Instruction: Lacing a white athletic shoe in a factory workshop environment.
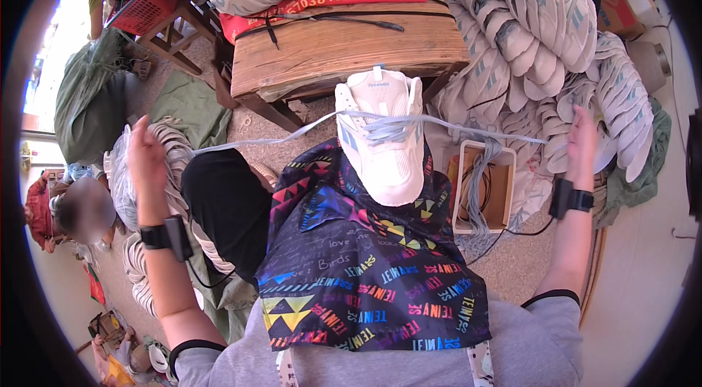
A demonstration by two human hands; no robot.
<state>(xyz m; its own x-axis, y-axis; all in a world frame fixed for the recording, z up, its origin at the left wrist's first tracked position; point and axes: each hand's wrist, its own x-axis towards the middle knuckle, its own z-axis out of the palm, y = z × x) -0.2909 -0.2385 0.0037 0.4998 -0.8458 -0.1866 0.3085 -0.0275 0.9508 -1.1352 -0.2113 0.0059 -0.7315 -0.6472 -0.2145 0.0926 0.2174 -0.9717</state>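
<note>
A white shoe (384,164) sits in front of the person, on top of a bright patterned apron (376,299). A pale blue lace (475,130) crosses the shoe and stretches out both ways. The left hand (148,157) holds it far left of the shoe, and the right hand (581,142) holds it far right. I can't tell just how the fingers grip. Past the shoe is a wooden bench (347,54). A box (512,168) stands right of the shoe.
</note>
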